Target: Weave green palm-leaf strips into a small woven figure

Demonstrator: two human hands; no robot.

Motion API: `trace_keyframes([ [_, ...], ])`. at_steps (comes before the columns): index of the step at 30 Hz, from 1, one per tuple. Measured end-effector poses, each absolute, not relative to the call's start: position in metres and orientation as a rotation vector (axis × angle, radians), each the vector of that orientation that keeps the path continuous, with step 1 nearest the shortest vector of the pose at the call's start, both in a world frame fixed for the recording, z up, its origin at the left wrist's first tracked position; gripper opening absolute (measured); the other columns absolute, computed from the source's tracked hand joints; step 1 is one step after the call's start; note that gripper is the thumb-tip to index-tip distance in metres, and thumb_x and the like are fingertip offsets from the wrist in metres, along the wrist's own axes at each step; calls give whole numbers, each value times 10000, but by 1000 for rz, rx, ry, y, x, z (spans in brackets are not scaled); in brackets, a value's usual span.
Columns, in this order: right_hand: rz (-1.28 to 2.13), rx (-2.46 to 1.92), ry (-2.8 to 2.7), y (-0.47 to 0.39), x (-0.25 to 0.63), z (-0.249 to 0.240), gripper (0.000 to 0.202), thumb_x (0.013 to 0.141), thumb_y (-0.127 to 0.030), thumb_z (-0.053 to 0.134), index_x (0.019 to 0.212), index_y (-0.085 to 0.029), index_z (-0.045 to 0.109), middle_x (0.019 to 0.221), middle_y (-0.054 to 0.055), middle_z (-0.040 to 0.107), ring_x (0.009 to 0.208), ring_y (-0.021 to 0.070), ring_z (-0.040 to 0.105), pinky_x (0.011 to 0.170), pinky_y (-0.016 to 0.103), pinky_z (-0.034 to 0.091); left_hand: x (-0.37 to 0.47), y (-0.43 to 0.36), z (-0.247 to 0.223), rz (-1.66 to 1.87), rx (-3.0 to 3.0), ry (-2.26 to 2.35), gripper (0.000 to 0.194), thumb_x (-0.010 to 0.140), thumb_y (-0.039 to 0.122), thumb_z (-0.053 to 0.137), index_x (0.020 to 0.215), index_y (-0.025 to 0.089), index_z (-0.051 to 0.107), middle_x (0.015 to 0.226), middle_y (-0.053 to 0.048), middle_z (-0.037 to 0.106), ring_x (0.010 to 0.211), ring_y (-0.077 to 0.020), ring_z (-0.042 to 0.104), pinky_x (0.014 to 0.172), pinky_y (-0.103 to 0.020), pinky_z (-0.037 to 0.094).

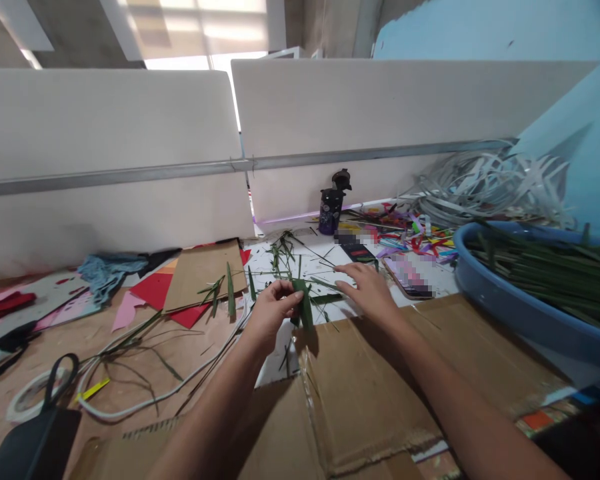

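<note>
My left hand pinches a piece of green leaf between thumb and fingers, above the left edge of a cardboard sheet. To its right, my right hand has its fingers apart and holds nothing; it hovers over the white surface near scattered leaf strips. More leaf scraps lie beyond both hands. Several cut leaf pieces rest on a smaller brown board to the left.
A blue basin of long leaves stands at right. A dark bottle, two phones, colored strips and coiled white straps sit behind. At left are a white cable, a tape roll and a black case.
</note>
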State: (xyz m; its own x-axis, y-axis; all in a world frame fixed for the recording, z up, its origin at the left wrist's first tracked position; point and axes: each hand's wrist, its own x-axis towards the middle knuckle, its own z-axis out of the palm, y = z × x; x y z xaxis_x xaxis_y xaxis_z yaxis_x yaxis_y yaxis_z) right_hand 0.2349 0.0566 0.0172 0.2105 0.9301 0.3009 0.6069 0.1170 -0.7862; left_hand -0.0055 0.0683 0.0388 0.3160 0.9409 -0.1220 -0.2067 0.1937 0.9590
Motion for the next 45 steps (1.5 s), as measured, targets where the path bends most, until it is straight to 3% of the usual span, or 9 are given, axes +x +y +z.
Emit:
trace_keyframes([
  [3,997,-1231,-1425,45,205,22,198,916,-452,692,976,-279,767,1071,104,749,1047,322,660,911,470,477,-3,66,38,1018,1074,909,309,669,324,901,802,199,651,821,-18,672,749,-165,620,687,-298,487],
  [7,1367,-1103,-1283,37,178,18,192,843,-420,804,901,-267,706,833,48,681,750,238,615,698,394,463,-3,65,38,1048,1208,947,290,675,354,886,765,203,656,770,-11,658,732,-164,587,677,-280,444],
  [13,1187,-1152,-1146,49,201,17,288,752,-447,837,780,-250,629,760,3,624,694,190,540,674,350,420,-12,94,44,961,1721,1259,223,929,413,640,980,214,729,1015,-94,771,928,-245,685,809,-330,495],
  [17,1169,-1127,-1084,57,210,16,331,677,-452,866,809,-242,648,762,-11,655,715,188,585,694,338,440,-1,124,45,806,1880,1415,88,785,270,804,815,223,735,989,-112,784,1036,-315,681,928,-380,466],
  [22,1199,-1074,-1061,58,208,13,313,676,-421,862,838,-220,685,758,-20,672,714,170,607,717,331,466,28,138,40,629,1937,1546,306,654,182,874,537,230,595,761,-125,745,1078,-405,680,955,-439,436],
  [27,1241,-1064,-1016,56,208,15,303,673,-416,854,799,-209,672,754,-11,678,692,161,587,699,325,445,37,137,45,693,1863,1557,324,653,114,818,512,236,554,615,-44,661,920,-320,691,864,-385,443],
  [34,1222,-984,-1057,46,202,30,304,696,-420,871,884,-224,734,836,-3,701,773,183,604,785,353,474,30,114,71,1173,1558,1340,240,817,439,722,780,216,642,785,-25,697,800,-199,661,772,-309,488],
  [40,1222,-868,-1177,30,190,47,307,743,-477,868,871,-249,706,844,5,683,792,206,592,758,359,481,32,69,83,1318,1297,1154,434,706,584,803,789,196,626,806,-48,714,744,-194,687,743,-333,541],
  [45,1167,-900,-1268,20,189,49,250,807,-459,806,865,-260,665,875,12,657,829,216,591,786,371,488,27,41,80,1391,976,996,443,568,442,960,737,172,652,727,-13,689,698,-155,660,782,-324,542],
])
